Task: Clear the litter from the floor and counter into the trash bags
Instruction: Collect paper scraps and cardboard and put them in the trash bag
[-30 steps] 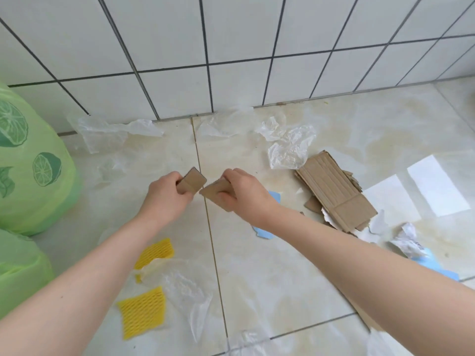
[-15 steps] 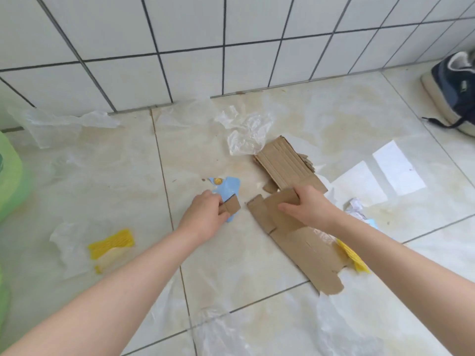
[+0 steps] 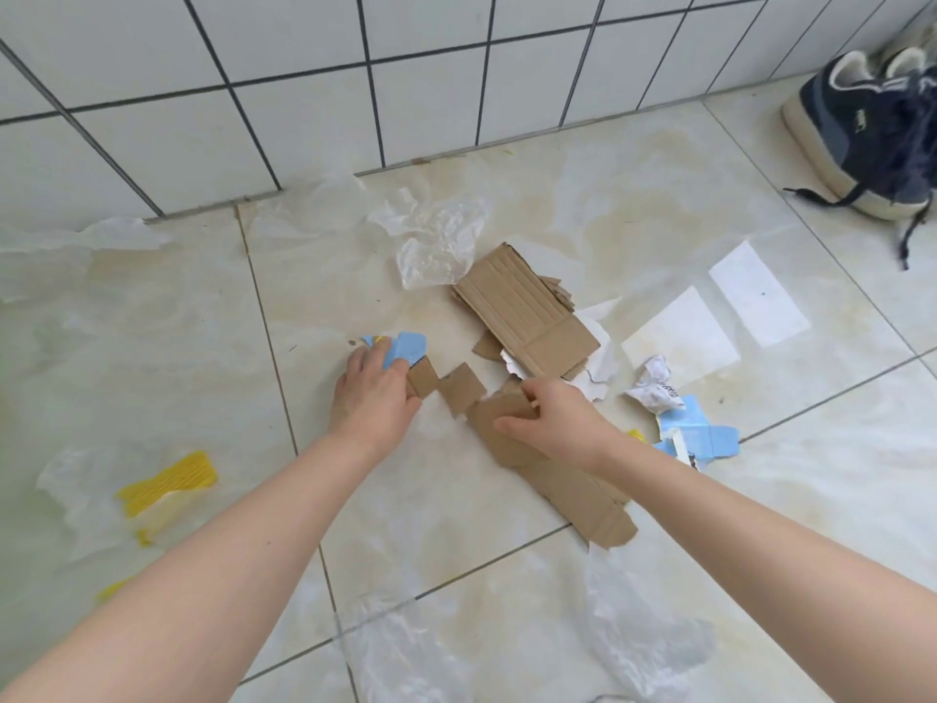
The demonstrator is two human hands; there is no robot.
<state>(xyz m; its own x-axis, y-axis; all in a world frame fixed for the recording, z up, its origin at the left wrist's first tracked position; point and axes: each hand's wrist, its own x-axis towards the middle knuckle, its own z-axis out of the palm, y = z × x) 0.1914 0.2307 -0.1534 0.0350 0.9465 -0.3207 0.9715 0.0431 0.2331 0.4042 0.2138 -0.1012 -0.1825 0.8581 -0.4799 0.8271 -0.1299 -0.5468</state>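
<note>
Left hand [image 3: 372, 398], grip closed on a small brown cardboard scrap [image 3: 422, 382], touches a blue paper piece [image 3: 403, 347]; right hand [image 3: 550, 423] pinches a long torn cardboard strip [image 3: 557, 479] just beside it on the floor [image 3: 507, 565].

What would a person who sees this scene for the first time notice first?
First, the two bare hands low over the floor in the middle: the left hand holds a small cardboard scrap beside a blue paper piece, and the right hand grips a long cardboard strip. Just behind them lies a flattened cardboard stack. A dark blue sneaker stands by the wall at far right, and yellow foam netting lies at left.
</note>
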